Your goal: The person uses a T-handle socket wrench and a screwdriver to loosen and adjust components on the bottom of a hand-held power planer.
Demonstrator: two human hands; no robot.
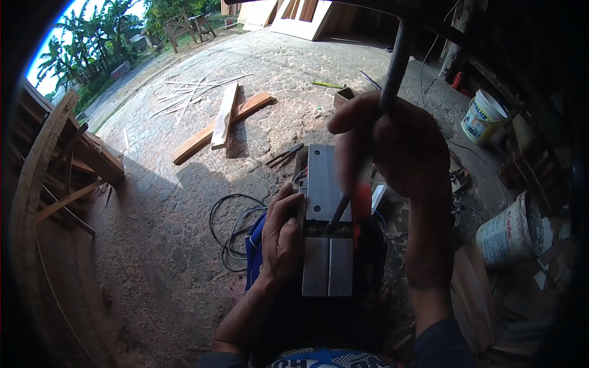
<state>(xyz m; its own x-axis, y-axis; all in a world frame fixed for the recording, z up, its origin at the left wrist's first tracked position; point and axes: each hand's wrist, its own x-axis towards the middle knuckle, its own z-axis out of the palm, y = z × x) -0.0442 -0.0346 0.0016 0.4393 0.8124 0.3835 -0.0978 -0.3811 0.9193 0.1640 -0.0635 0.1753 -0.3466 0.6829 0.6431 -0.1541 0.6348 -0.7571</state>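
Note:
An electric planer (319,184) lies sole up over my legs, its metal plates facing me, with a red body part at its right side. My left hand (282,233) grips the planer's left side, fingers curled against it. My right hand (399,147) is closed around a long dark metal T-handled tool (397,55), whose shaft slants down to the small screws in the slot between the two plates. The thumb and shaft are partly blurred, and my right hand hides part of the plate.
Crossed boards (224,116) and thin strips (184,95) lie on concrete ahead, near pliers (282,158) and a black cable (215,214). Stacked timber (67,172) stands left. Two buckets (481,119) (503,230) and wood pieces sit right; panels (297,18) lean at the back.

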